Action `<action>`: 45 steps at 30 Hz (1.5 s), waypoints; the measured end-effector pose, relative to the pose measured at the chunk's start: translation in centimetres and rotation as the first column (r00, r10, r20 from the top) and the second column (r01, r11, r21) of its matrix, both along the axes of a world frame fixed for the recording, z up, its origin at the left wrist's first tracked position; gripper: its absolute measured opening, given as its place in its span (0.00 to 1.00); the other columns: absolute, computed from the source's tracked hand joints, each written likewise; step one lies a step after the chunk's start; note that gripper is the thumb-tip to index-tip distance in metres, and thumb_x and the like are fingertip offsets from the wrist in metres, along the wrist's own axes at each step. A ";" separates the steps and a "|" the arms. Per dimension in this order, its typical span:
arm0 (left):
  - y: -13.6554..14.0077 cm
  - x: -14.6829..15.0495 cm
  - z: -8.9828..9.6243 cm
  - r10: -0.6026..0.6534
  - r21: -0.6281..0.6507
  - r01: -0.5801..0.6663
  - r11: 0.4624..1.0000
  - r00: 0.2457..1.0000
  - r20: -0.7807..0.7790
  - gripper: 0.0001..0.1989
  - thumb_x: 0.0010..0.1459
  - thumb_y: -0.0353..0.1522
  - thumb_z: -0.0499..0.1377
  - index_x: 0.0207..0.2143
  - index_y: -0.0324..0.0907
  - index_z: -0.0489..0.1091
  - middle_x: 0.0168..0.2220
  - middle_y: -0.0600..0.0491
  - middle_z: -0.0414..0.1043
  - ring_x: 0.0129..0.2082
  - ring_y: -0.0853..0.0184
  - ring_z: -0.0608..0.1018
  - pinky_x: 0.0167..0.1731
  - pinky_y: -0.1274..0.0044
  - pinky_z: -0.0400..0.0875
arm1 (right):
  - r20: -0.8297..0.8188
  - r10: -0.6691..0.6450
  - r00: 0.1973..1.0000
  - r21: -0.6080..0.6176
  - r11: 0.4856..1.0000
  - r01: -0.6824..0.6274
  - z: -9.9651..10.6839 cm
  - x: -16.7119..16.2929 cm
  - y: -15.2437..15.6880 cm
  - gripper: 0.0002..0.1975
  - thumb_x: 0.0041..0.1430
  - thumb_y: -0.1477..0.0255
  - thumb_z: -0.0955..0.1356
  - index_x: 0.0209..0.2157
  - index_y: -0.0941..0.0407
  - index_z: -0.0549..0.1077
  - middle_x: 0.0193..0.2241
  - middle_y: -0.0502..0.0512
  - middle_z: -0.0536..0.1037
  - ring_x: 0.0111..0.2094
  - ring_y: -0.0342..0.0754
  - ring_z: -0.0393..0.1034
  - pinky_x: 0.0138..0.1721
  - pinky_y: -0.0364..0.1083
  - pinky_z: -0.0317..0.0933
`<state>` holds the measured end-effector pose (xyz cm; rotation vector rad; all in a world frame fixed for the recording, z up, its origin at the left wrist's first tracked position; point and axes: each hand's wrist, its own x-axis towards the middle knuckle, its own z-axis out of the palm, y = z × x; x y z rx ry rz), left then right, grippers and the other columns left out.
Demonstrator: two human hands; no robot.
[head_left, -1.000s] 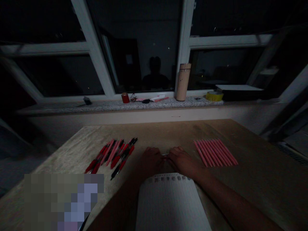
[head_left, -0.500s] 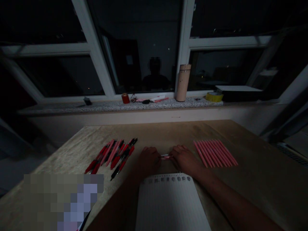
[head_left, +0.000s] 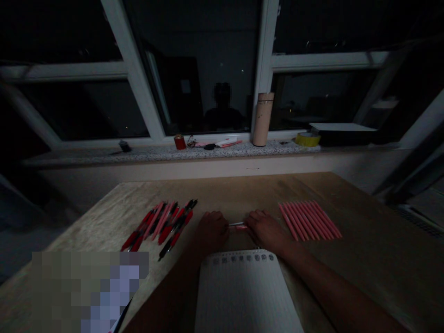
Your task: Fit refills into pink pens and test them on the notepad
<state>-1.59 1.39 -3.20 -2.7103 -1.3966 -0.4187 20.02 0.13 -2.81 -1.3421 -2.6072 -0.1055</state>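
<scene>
Between my two hands, low over the table, lies a slim pink pen (head_left: 237, 227) with a pale streak along its upper side; its ends are hidden in my fingers. My left hand (head_left: 212, 230) is closed on the left end. On the other end my right hand (head_left: 266, 227) is closed too, fingers curled. A row of pink pens (head_left: 310, 221) lies side by side to the right of my right hand. Left of my left hand is a looser group of red, black and pink pens (head_left: 163, 224). Just below my hands lies a spiral notepad (head_left: 244, 291) with lined paper.
The table (head_left: 239, 189) meets a wall under a speckled windowsill (head_left: 145, 155). On the sill stand a tan flask (head_left: 263, 119), a red jar (head_left: 179, 142), yellow tape (head_left: 307, 139) and a dark box (head_left: 347, 136). A blurred patch covers the table's lower left.
My left hand has shifted slightly left, so a little more of the pink pen shows between my hands. The pen groups lie as before.
</scene>
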 end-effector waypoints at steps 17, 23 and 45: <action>0.0 0.6 -0.9 -0.038 -0.126 0.061 0.990 0.984 0.175 0.10 0.60 0.33 0.51 0.34 0.40 0.71 0.32 0.50 0.70 0.36 0.66 0.70 0.38 0.75 0.62 | -0.026 0.024 0.999 0.003 1.000 -0.024 0.6 -0.6 -0.6 0.11 0.65 0.69 0.59 0.38 0.57 0.71 0.37 0.57 0.72 0.40 0.49 0.62 0.44 0.47 0.50; -0.6 0.7 -0.3 0.005 -0.159 0.033 0.987 0.973 0.232 0.07 0.58 0.30 0.52 0.34 0.39 0.69 0.34 0.51 0.70 0.35 0.67 0.70 0.37 0.76 0.63 | -0.032 0.036 0.999 0.017 0.999 -0.036 0.6 -0.6 -0.6 0.11 0.64 0.69 0.59 0.37 0.57 0.71 0.36 0.56 0.72 0.39 0.49 0.62 0.43 0.47 0.51; -0.7 0.6 -0.6 -0.040 -0.061 0.058 0.996 0.962 0.269 0.06 0.57 0.29 0.51 0.34 0.40 0.68 0.34 0.50 0.69 0.38 0.65 0.69 0.40 0.73 0.63 | -0.124 0.053 0.991 -0.030 0.998 -0.057 0.9 -0.7 -0.9 0.11 0.64 0.70 0.59 0.41 0.56 0.70 0.37 0.57 0.72 0.40 0.48 0.63 0.44 0.47 0.52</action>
